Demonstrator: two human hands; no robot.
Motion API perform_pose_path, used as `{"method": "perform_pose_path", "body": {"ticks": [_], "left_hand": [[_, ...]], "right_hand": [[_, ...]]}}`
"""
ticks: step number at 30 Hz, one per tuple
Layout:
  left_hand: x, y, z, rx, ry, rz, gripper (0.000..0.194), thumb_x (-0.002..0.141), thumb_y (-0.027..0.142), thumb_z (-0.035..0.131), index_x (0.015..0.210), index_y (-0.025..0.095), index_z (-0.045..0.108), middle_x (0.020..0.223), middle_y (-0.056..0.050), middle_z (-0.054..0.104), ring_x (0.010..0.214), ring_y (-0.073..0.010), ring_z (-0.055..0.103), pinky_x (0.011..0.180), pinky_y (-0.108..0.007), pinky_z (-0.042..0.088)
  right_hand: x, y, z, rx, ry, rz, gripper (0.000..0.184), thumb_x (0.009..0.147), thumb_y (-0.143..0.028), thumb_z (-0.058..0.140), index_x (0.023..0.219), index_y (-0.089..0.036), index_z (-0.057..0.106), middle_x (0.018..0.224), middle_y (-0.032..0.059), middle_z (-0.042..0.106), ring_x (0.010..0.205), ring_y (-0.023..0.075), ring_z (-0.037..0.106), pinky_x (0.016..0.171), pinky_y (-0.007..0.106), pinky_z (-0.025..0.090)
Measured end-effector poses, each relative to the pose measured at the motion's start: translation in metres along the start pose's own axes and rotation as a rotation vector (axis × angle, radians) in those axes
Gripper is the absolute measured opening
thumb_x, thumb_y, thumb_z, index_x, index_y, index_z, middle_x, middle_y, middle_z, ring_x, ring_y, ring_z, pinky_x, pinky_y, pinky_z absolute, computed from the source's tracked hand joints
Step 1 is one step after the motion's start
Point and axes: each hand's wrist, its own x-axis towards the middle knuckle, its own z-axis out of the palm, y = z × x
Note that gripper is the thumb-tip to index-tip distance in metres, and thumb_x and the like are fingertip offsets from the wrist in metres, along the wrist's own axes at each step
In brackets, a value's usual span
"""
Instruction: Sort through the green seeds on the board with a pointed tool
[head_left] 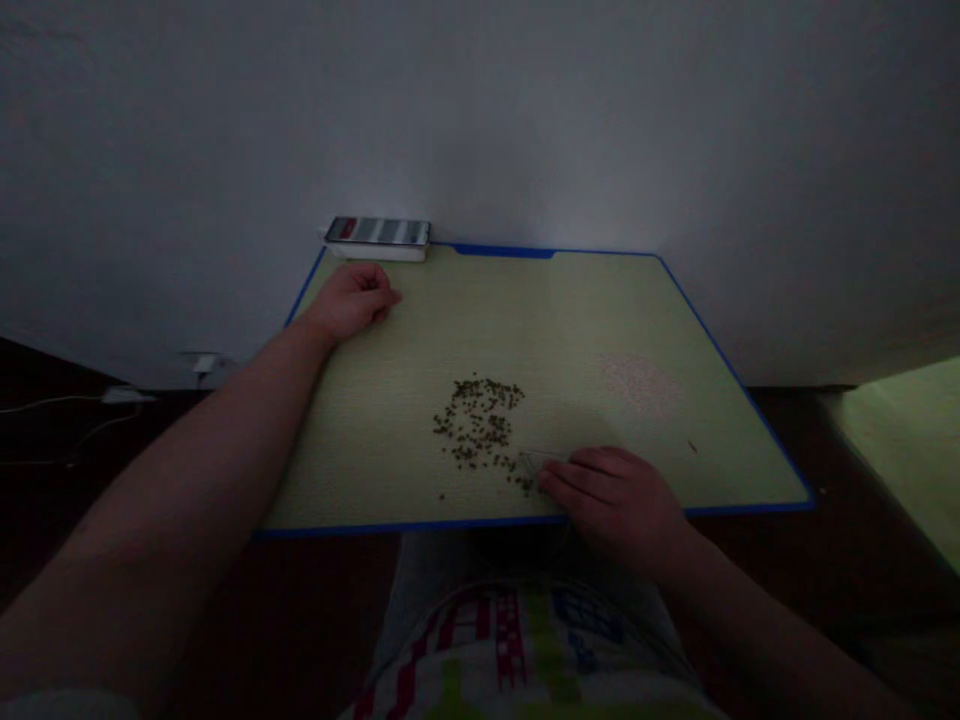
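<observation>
Small dark greenish-brown grains, like mung beans, lie scattered over the middle of the light green tabletop. My right hand rests at the near edge, to the right of these grains. Its fingers are closed on a thin, pale, wire-like thing, too faint to name, whose end touches the edge of the dark grains. At the far left of the tabletop lies my left hand, fingers curled loosely with the thumb against them. Nothing shows in it. Pale pinkish grains, perhaps rice, form a thin patch on the right.
A phone lies on a white box at the back left corner. A small dark sliver is near the right edge. Blue trim borders the table. The wall stands right behind. White cables are at the lower left.
</observation>
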Motion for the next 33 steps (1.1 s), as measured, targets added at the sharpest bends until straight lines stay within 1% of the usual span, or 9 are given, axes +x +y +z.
{"method": "perform_pose_path", "body": {"ticks": [6,12,15,19,23,29,33], "left_hand": [[-0.004,0.008,0.002,0.006,0.013,0.003,0.021,0.071,0.020,0.068,0.059,0.021,0.050,0.045,0.004,0.050,0.042,-0.0078,0.039,0.045,-0.024,0.028],[-0.003,0.004,0.001,0.004,0.010,-0.006,0.023,0.071,0.023,0.069,0.060,0.022,0.049,0.046,0.003,0.050,0.042,-0.0086,0.038,0.045,-0.025,0.028],[-0.002,0.004,0.000,0.004,0.009,0.002,0.024,0.071,0.022,0.069,0.059,0.022,0.048,0.046,0.003,0.050,0.042,-0.0084,0.038,0.045,-0.025,0.027],[-0.002,0.004,0.000,0.009,-0.003,-0.001,0.024,0.071,0.023,0.070,0.059,0.021,0.049,0.046,0.003,0.051,0.042,-0.0083,0.039,0.045,-0.025,0.028],[-0.001,0.002,0.000,-0.008,0.001,0.015,0.023,0.071,0.023,0.070,0.059,0.021,0.050,0.045,0.004,0.051,0.041,-0.0081,0.039,0.045,-0.025,0.027],[0.000,-0.001,0.000,-0.027,0.000,0.028,0.023,0.069,0.023,0.071,0.057,0.022,0.051,0.044,0.004,0.051,0.040,-0.0080,0.039,0.044,-0.026,0.027],[0.002,-0.004,-0.001,-0.054,-0.010,0.043,0.025,0.069,0.025,0.072,0.057,0.022,0.050,0.044,0.004,0.052,0.040,-0.0082,0.040,0.044,-0.025,0.027]], "right_hand": [[-0.005,-0.010,-0.010,0.055,0.024,0.012,0.032,0.107,-0.014,0.043,0.102,-0.014,0.075,0.096,0.0036,0.082,0.079,0.0173,0.070,0.069,0.033,0.054],[-0.003,-0.019,-0.006,0.052,0.007,0.019,0.036,0.108,-0.015,0.040,0.105,-0.013,0.076,0.098,0.0058,0.082,0.080,0.0183,0.070,0.068,0.033,0.054],[0.000,-0.017,-0.007,0.055,0.014,0.030,0.036,0.108,-0.015,0.039,0.104,-0.013,0.075,0.095,0.0047,0.082,0.076,0.0180,0.070,0.066,0.033,0.054],[0.000,-0.008,-0.010,0.032,0.072,0.049,0.029,0.105,-0.013,0.046,0.101,-0.014,0.075,0.092,0.0034,0.082,0.074,0.0176,0.069,0.068,0.032,0.055],[0.000,-0.003,-0.008,0.028,0.065,0.031,0.030,0.105,-0.014,0.046,0.101,-0.014,0.076,0.092,0.0037,0.082,0.075,0.0178,0.069,0.067,0.033,0.055],[0.001,-0.009,-0.001,0.067,0.055,0.018,0.034,0.107,-0.015,0.042,0.102,-0.014,0.075,0.093,0.0032,0.082,0.076,0.0173,0.069,0.066,0.033,0.054],[0.005,-0.011,0.000,0.072,0.053,0.009,0.036,0.109,-0.017,0.040,0.102,-0.014,0.075,0.095,0.0032,0.082,0.077,0.0173,0.070,0.069,0.033,0.054]]}}
